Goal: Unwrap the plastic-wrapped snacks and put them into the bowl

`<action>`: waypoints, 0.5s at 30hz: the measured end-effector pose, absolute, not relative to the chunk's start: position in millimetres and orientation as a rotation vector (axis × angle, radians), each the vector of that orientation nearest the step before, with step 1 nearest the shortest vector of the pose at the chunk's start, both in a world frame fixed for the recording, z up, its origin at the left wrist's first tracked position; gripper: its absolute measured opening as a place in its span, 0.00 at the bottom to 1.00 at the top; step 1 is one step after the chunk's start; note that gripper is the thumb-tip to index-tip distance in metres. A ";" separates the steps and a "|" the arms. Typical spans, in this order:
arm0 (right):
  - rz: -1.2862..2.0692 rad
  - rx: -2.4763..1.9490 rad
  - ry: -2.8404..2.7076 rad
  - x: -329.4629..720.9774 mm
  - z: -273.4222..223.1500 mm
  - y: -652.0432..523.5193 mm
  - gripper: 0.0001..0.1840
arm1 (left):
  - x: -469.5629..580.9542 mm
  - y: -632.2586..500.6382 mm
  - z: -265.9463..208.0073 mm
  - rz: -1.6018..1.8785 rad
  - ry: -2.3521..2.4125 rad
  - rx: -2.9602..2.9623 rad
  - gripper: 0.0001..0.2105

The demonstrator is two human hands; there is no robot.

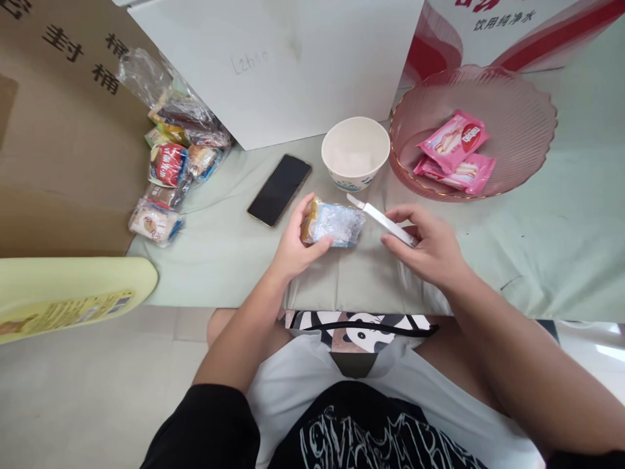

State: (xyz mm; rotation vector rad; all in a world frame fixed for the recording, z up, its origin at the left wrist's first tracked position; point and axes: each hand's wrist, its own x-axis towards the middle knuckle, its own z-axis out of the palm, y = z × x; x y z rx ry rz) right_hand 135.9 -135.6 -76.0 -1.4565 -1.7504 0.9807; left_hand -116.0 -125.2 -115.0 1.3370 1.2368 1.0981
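Note:
Between the thumb and fingers of my left hand is a small snack packet in crinkled clear plastic, with blue and orange-brown print. My right hand is closed around a white utility knife. The knife's tip points up and left, close to the packet's upper right corner; whether they touch I cannot tell. Just beyond the packet stands a white paper bowl with something pale at its bottom. To its right, a pink ribbed glass bowl holds pink snack packets.
A black phone lies left of the paper bowl. Several wrapped snacks are heaped beside a brown carton. A white box and a red-and-white carton stand behind. A yellow package juts in at the left edge.

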 end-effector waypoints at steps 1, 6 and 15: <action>1.005 -1.437 -1.770 135.0 -75.6 -136.1 0.13 | -117.1 -124.6 -115.7 1.080 1.219 1.383 0.44; 1.078 -1.402 -1.862 130.9 -75.9 -138.5 0.15 | -120.1 -124.4 -119.8 1.035 1.190 1.456 0.45; 0.680 -1.575 -2.104 148.5 -94.0 -131.6 0.19 | -130.9 -121.2 -121.4 1.134 1.356 1.482 0.43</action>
